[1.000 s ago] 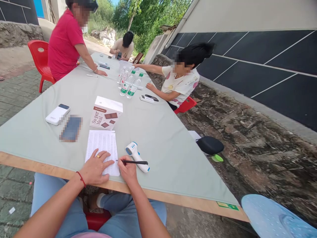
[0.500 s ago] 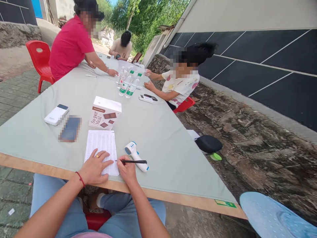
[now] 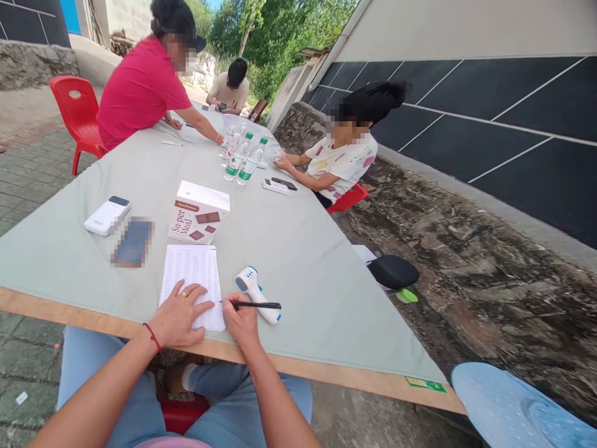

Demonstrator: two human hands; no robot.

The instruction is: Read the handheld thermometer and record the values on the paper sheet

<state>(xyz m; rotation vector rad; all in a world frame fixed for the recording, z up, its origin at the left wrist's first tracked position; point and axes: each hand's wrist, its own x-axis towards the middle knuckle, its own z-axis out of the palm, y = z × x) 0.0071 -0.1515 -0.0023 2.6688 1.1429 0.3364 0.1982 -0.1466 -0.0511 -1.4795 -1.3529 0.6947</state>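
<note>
My left hand (image 3: 184, 314) lies flat with its fingers spread on a printed sheet of paper (image 3: 190, 267), which bears rows of small text. In my right hand (image 3: 242, 320) is a black pen (image 3: 259, 305), pinched between thumb and fingers, its tip at the sheet's right edge. A white and blue infrared thermometer (image 3: 254, 289) lies just beyond that hand, partly behind the pen. Past the top of the sheet stands a white and brown carton (image 3: 199, 213) marked "Super Meal".
A white power bank (image 3: 108, 216) and a blurred phone (image 3: 133, 241) lie left on the cloth-covered table (image 3: 298, 280). Water bottles (image 3: 250, 162) stand farther back. Several people sit or lean around the far end. A light blue hat (image 3: 517, 404) appears at lower right.
My right hand and the pen have shifted slightly to the right. My left hand stays put. The person in pink leans farther over the table, an arm now reaching behind the bottles.
</note>
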